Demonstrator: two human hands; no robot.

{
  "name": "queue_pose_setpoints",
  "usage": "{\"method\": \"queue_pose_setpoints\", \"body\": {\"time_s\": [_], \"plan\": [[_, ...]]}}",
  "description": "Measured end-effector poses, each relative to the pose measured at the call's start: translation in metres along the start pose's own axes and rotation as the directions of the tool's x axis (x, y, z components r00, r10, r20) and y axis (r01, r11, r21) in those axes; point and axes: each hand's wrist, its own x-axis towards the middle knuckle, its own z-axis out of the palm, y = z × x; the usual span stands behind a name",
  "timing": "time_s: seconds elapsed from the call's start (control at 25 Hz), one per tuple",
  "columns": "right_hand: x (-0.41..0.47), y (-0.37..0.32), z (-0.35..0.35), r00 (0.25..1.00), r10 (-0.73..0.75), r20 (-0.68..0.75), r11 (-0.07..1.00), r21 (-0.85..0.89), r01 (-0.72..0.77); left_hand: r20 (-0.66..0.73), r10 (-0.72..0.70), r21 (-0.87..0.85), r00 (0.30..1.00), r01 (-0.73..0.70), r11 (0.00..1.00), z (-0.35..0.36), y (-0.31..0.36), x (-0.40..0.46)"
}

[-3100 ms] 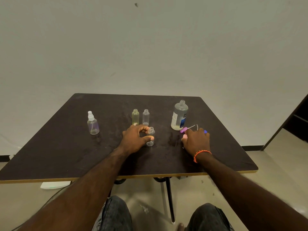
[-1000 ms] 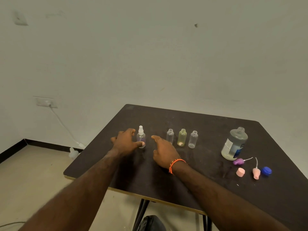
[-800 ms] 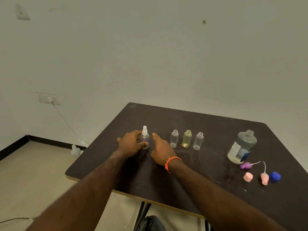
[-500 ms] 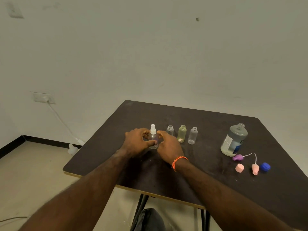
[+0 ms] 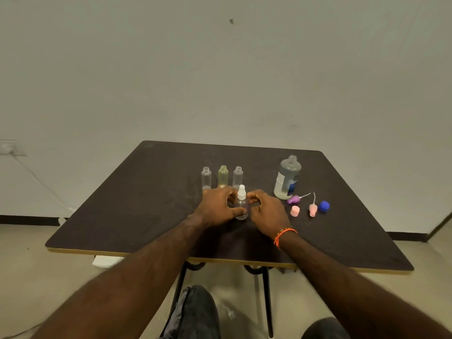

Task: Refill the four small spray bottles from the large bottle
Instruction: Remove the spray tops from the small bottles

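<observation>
A small clear spray bottle (image 5: 241, 209) with a white spray top stands on the dark table (image 5: 146, 204). My left hand (image 5: 217, 209) grips its body from the left. My right hand (image 5: 269, 212) curls its thumb and fingers against the bottle's right side, near the neck. Behind them stand three open small bottles in a row: a clear bottle (image 5: 206, 178), a yellowish bottle (image 5: 223, 176) and another clear bottle (image 5: 238, 176). The large bottle (image 5: 287, 178), uncapped and partly full, stands to the right.
Right of my right hand lie a purple spray head (image 5: 293, 199), a pink cap (image 5: 295, 211), a pink spray head (image 5: 312, 209) and a blue cap (image 5: 324, 206). The table's front edge is close to my knees. A wall rises behind.
My left hand brought the capped spray bottle from the table's left to in front of the three open bottles. My right hand came from the caps and closed in on it.
</observation>
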Motion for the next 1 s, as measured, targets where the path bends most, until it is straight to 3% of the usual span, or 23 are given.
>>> {"method": "queue_pose_setpoints", "body": {"time_s": [0.2,0.36,0.52,1.0], "plan": [[-0.001,0.023,-0.011,0.998,0.04,0.046,0.999,-0.025,-0.039,0.06,-0.002,0.067,0.998,-0.002,0.998,0.016,0.009,0.006],[0.013,0.014,-0.016,1.0,0.02,-0.011,0.999,0.048,-0.02,0.043,-0.007,0.031,0.999,0.006,1.0,0.025,-0.002,0.007],[0.029,0.001,-0.021,0.996,-0.081,0.033,0.985,-0.152,0.085,0.033,0.009,0.05,0.999,-0.011,0.999,0.025,-0.004,0.008],[0.04,-0.003,-0.013,0.989,-0.067,0.13,0.974,-0.208,0.093,0.054,-0.013,0.023,0.998,0.012,1.0,0.029,-0.008,0.012]]}}
